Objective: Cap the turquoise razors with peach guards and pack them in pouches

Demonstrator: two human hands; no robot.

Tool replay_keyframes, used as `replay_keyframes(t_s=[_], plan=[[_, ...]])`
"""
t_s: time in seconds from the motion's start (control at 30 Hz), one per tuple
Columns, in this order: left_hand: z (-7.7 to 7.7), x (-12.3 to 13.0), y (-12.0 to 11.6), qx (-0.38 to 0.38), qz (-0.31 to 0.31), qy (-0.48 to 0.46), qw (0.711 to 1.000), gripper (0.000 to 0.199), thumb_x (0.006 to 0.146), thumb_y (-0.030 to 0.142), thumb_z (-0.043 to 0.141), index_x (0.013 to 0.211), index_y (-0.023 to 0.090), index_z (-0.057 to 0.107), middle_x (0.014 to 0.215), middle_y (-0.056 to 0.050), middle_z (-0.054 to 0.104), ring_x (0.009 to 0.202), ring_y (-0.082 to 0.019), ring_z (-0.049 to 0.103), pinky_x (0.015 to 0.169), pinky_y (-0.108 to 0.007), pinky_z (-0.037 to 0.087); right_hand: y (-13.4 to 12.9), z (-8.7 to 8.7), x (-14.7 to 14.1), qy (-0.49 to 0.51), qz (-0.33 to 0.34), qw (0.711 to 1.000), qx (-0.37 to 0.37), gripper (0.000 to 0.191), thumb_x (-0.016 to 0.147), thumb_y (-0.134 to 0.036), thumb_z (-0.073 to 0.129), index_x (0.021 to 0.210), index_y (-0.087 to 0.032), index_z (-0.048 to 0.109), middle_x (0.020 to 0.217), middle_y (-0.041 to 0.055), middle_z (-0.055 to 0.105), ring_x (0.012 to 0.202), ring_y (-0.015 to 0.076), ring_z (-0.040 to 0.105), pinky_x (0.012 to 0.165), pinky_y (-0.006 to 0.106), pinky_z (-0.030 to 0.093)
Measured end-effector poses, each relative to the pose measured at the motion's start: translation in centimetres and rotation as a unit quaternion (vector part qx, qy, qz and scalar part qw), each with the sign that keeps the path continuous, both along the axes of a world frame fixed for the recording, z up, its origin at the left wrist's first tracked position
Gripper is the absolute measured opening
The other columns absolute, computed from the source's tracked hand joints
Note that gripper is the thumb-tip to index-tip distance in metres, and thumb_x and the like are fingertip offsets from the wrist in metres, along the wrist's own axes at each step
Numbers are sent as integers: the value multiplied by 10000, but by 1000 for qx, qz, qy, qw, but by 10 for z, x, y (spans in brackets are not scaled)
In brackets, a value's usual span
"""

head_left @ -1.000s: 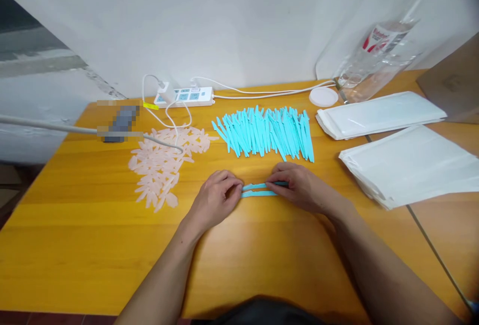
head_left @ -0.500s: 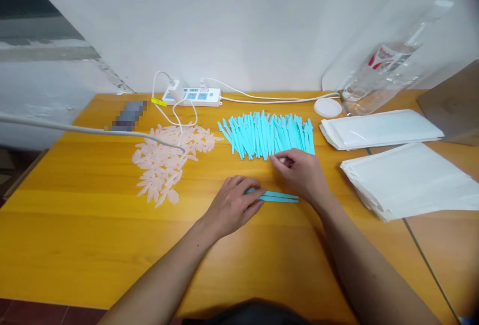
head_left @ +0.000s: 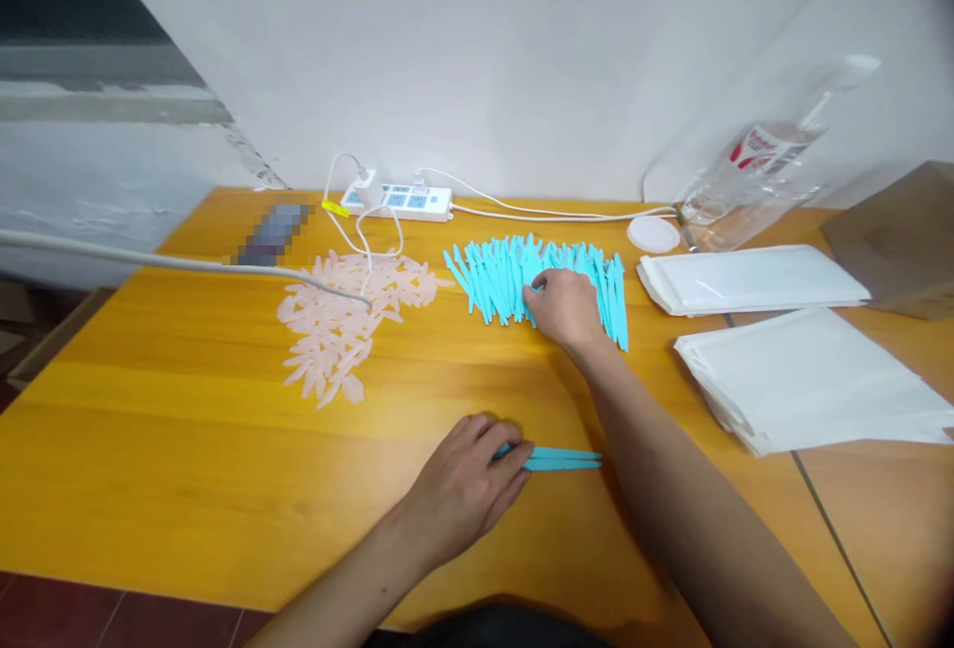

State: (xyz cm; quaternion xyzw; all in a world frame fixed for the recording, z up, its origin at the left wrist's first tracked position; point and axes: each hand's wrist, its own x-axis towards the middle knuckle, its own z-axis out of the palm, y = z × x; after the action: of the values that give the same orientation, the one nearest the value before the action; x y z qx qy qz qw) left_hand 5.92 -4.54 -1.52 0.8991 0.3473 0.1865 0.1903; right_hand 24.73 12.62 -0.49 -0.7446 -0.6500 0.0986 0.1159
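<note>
In the head view, two blue sticks (head_left: 558, 453) are held side by side on the near part of the bench (head_left: 186, 449), their left ends covered by the curled fingers of the left hand (head_left: 469, 479) and their right ends left exposed. Farther off, the right hand (head_left: 567, 305) is placed over the right half of a pile of blue sticks (head_left: 492, 280), its thumb and forefinger bent toward each other; whether a stick is pinched there cannot be told.

To the left of that pile, pale pink pieces (head_left: 328, 330) are spread in a loose heap. Behind them, a power strip (head_left: 439, 203) is set near the wall, with a white plug fitted in it. On the right, two stacks of white packets are laid, one far (head_left: 760, 275) and one nearer (head_left: 812, 385). Beyond them, a round white lid (head_left: 653, 233), a clear bottle (head_left: 767, 151) and a cardboard box (head_left: 901, 241) are seen.
</note>
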Motion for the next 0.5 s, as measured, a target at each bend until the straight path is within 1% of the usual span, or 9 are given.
replay_keyframes(t_s=[0.1, 0.2, 0.27, 0.3, 0.37, 0.4, 0.43, 0.47, 0.5], plan=[[1, -4, -13, -12, 0, -1, 1000, 273, 976, 217, 566, 1242, 199, 620, 1096, -90, 667, 983, -233, 601, 869, -402, 536, 2, 0, 2, 2, -7, 1000, -1, 292, 872, -370, 607, 988, -162, 776, 950, 163, 769, 955, 308, 701, 830, 381, 511], [3, -6, -19, -26, -9, -12, 1000, 274, 968, 223, 575, 1236, 200, 628, 1095, -98, 672, 977, -236, 612, 868, -404, 541, 4, 1, 3, 12, 6, 1000, 10, 252, 856, -319, 602, 919, -152, 779, 905, 168, 764, 912, 298, 704, 804, 373, 515], [4, -11, -19, -33, -6, -33, 999, 358, 950, 265, 615, 1302, 198, 602, 1134, -113, 667, 1015, -243, 616, 888, -402, 544, 5, 4, 6, 24, 16, 999, 20, 227, 845, -279, 588, 865, -156, 777, 879, 165, 762, 880, 295, 705, 783, 373, 513], [5, -18, -16, -30, 10, -47, 998, 421, 939, 285, 636, 1347, 198, 577, 1162, -123, 660, 1043, -246, 617, 902, -398, 545, 5, 7, 8, 34, 17, 999, 28, 214, 835, -268, 587, 843, -160, 772, 869, 158, 762, 865, 290, 703, 777, 371, 511], [6, -42, -8, 2, 77, -71, 994, 488, 931, 282, 651, 1403, 216, 545, 1205, -130, 645, 1092, -246, 616, 928, -388, 542, 0, 13, 14, 73, 12, 996, 53, 183, 808, -259, 596, 818, -171, 756, 839, 126, 759, 826, 263, 696, 760, 353, 508], [8, -58, -3, 27, 124, -74, 989, 470, 939, 256, 636, 1402, 237, 552, 1211, -124, 642, 1098, -243, 619, 935, -386, 539, -5, 16, 18, 104, 9, 992, 67, 168, 793, -262, 603, 813, -176, 745, 816, 102, 754, 793, 243, 688, 739, 337, 506], [10, -77, 3, 56, 173, -66, 981, 425, 950, 219, 608, 1371, 267, 581, 1198, -109, 648, 1092, -241, 622, 938, -391, 536, -11, 18, 21, 141, 10, 987, 75, 155, 777, -268, 611, 817, -181, 732, 789, 77, 745, 752, 221, 677, 708, 318, 503], [12, -96, 9, 84, 208, -47, 973, 404, 957, 190, 577, 1349, 283, 600, 1177, -100, 654, 1069, -241, 627, 921, -394, 537, -20, 19, 25, 182, 14, 980, 77, 151, 764, -278, 621, 829, -184, 719, 764, 54, 731, 710, 200, 662, 667, 298, 496], [14, -115, 15, 96, 231, -8, 968, 398, 959, 174, 556, 1334, 293, 614, 1174, -96, 655, 1053, -245, 627, 911, -403, 537, -30, 19, 28, 221, 23, 972, 72, 152, 757, -289, 631, 840, -186, 706, 742, 36, 716, 672, 183, 644, 628, 281, 486]])
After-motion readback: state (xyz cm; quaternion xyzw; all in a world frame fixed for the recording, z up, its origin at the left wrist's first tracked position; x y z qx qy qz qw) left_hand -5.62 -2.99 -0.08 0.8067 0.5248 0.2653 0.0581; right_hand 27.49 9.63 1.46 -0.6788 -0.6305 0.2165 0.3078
